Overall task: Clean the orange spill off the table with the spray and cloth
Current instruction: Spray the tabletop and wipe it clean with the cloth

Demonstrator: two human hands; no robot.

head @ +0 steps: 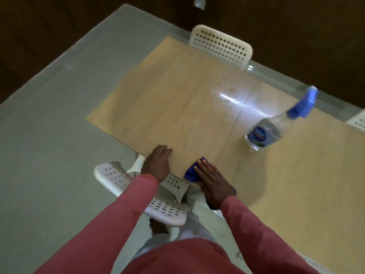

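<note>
A light wooden table [173, 99] fills the middle of the view. My right hand [212, 181] lies flat, fingers straight, pressing a blue cloth [191, 172] onto the table's near edge. My left hand [157, 164] rests on the same edge a little to the left, fingers curled over the rim. A clear spray bottle [276, 125] with a blue trigger head stands upright on the table to the right, well away from both hands. No orange spill shows on the table; a wet sheen reflects light near the bottle.
A white perforated chair [138, 192] stands just under the near table edge, between me and the table. Another white chair [221, 45] is at the far side, and a third chair [358, 120] peeks in at right. Grey floor [49, 135] lies to the left.
</note>
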